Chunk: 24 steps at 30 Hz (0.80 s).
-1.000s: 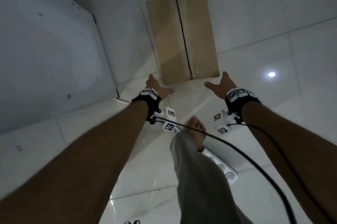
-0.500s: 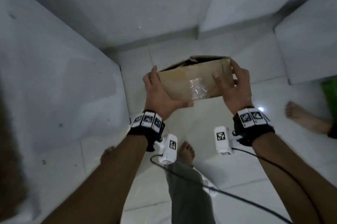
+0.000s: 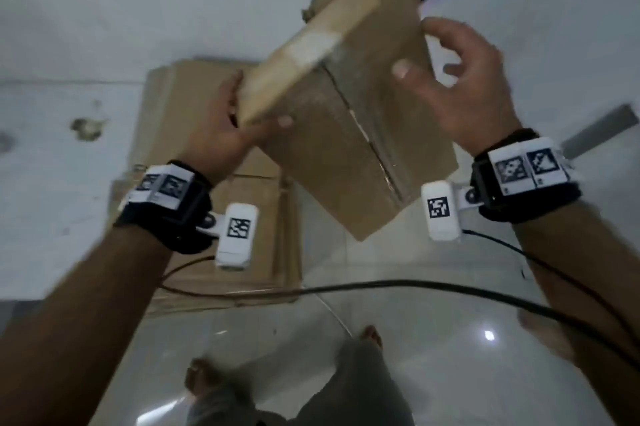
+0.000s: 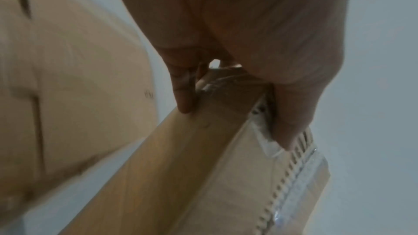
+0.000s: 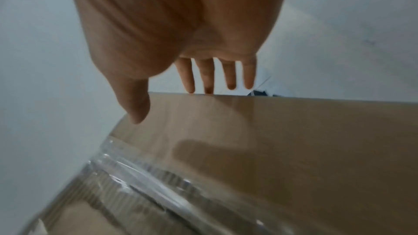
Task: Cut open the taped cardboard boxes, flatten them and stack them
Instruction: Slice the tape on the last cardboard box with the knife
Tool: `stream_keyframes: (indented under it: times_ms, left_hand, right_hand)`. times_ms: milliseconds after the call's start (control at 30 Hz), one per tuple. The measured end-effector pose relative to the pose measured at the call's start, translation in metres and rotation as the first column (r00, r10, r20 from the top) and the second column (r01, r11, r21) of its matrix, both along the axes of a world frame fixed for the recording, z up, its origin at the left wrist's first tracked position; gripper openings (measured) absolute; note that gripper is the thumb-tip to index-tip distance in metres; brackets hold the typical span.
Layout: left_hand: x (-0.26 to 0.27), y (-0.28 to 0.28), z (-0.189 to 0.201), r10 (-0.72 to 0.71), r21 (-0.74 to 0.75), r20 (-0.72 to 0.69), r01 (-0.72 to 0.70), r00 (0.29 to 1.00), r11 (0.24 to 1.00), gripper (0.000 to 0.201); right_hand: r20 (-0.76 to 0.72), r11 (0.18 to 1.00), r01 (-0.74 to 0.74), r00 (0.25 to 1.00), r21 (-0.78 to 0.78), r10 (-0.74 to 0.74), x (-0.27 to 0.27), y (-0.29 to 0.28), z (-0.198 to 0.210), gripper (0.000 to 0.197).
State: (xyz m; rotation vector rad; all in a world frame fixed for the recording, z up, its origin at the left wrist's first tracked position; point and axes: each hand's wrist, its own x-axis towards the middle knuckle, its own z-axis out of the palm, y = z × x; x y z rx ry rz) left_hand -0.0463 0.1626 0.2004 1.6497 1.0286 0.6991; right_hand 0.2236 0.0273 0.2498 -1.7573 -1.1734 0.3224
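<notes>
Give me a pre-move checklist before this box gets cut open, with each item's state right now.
1. Left hand grips the corner of the brown cardboard box: ok.
2. Right hand secures the box: not ok; its fingers are straight, at the box's far edge, not wrapped round it.
3. Clear tape seam faces the person: ok.
4. Cutting tool at hand: not ok; neither hand holds one and none is in view.
5. Stack of flattened brown cardboard lies on the floor for the next piece: ok.
6. Black cable is clear of the feet: cannot tell.
</notes>
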Motion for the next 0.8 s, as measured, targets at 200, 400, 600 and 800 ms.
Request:
stream_keyframes:
  times_ms: [200,400,600,800]
  left_hand:
    - [-0.259,0.087,0.023,0.177,-0.258,0.324,-0.093,0.929,0.962,0.051]
    - [-0.437,0.146,0.009,0.515,-0.475,0.283,-0.348,0.809,0.808,0.063]
    - [-0.506,0.164,-0.052,0.484,-0.208,-0.049,-0.483,0.873,0.85,0.089]
    - [-0.542,0.183,-0.13,0.285,-0.071,-0.62,-0.414,0.731,0.908,0.117]
  right_hand:
    - [-0.056,0.876,-0.18,0.983,-0.448,0.174,-0.174,0.071,-0.014,0.114]
    - [-0.473,0.797,-0.402,0.865,-0.451,0.169,-0.347,0.14,-0.048,0.068]
    - [-0.453,0.826,-0.323,0.886,-0.462,0.093,-0.494,0.219,-0.114,0.055]
    - [-0.382,0.715,-0.368,0.912,-0.595,0.151,-0.578,0.289,-0.191,0.076]
